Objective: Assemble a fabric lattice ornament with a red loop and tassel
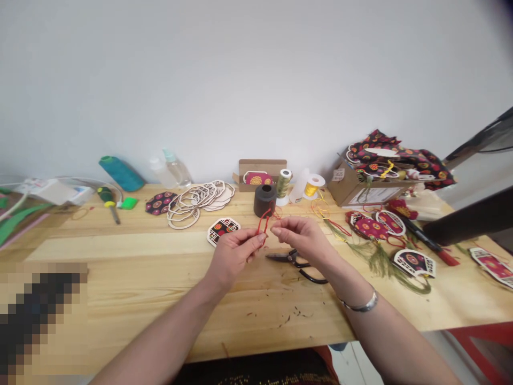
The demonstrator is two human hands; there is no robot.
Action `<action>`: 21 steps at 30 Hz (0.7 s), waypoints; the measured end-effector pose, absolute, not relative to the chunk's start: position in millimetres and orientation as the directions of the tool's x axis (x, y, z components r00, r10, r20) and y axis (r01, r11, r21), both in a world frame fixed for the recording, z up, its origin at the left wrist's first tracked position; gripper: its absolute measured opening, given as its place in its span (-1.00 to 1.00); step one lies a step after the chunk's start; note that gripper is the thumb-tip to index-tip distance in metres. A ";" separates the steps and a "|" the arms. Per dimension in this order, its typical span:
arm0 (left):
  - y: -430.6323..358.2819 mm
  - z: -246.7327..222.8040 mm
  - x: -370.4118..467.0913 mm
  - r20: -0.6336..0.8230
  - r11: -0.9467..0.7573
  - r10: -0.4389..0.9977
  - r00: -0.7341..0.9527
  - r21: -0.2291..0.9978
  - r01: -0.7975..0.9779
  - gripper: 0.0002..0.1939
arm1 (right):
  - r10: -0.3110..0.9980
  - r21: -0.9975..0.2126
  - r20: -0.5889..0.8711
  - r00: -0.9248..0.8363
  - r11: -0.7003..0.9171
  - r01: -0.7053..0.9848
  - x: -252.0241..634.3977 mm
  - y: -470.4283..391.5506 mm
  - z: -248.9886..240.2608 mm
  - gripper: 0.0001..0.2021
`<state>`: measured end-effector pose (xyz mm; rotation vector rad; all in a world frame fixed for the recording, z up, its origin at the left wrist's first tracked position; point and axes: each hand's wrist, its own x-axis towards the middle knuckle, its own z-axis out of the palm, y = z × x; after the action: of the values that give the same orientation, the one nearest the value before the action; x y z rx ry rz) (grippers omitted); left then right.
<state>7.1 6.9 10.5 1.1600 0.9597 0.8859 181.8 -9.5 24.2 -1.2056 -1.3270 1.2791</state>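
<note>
Both hands meet over the middle of the table (160,278), pinching a thin red cord (262,222) between them. The left hand (234,254) grips the cord between thumb and forefinger, its other fingers curled in; the right hand (302,238) closes its fingertips on the same cord just beside it. The cord rises in a small loop above the fingers, close to a dark spool (265,200) behind it; whether a knot sits in the loop is too fine to tell.

Just below the right hand lie black-handled scissors (298,264), set down and untouched. A single decorated wooden piece (222,229) lies just beyond the left hand.

Further out, a fanned pile of bare wooden frames (198,200) lies to the left, with no fabric or cord on them. To the right, several finished-looking ornaments (377,224) with patterned fabric lie beside green tassels (380,262), near a cardboard box (360,190) heaped with cloth. Judging by this, part of the batch appears assembled, while the bare frames suggest a fair share remains, and the cord in hand looks to be at an early stage.
</note>
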 end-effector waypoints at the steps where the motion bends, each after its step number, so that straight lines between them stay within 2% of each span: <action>1: 6.1 11.0 7.1 -0.140 0.170 0.926 0.350 0.984 -0.055 -0.78 | 0.997 -0.999 -0.031 -0.077 -0.029 0.018 179.2 -8.2 22.4 -0.79; 6: 2.7 12.1 9.3 -0.090 0.103 0.911 0.402 0.995 -0.011 -0.78 | 0.996 -0.991 -0.023 -0.083 -0.034 -0.132 170.2 -10.3 21.4 -0.82; 14: 0.3 14.0 10.9 0.026 -0.054 0.912 0.409 0.997 0.057 -0.74 | 0.993 -0.978 -0.100 0.069 -0.085 -0.188 171.3 -8.6 18.4 -0.78; 21: -1.2 15.0 11.6 0.086 -0.138 0.902 0.423 0.986 0.094 -0.74 | 0.983 -0.962 -0.157 0.094 -0.131 -0.238 172.2 -8.6 19.0 -0.75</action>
<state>11.6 -1.2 15.0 1.5548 0.9090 0.9009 172.2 -8.6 19.0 -1.1881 -0.8826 1.3309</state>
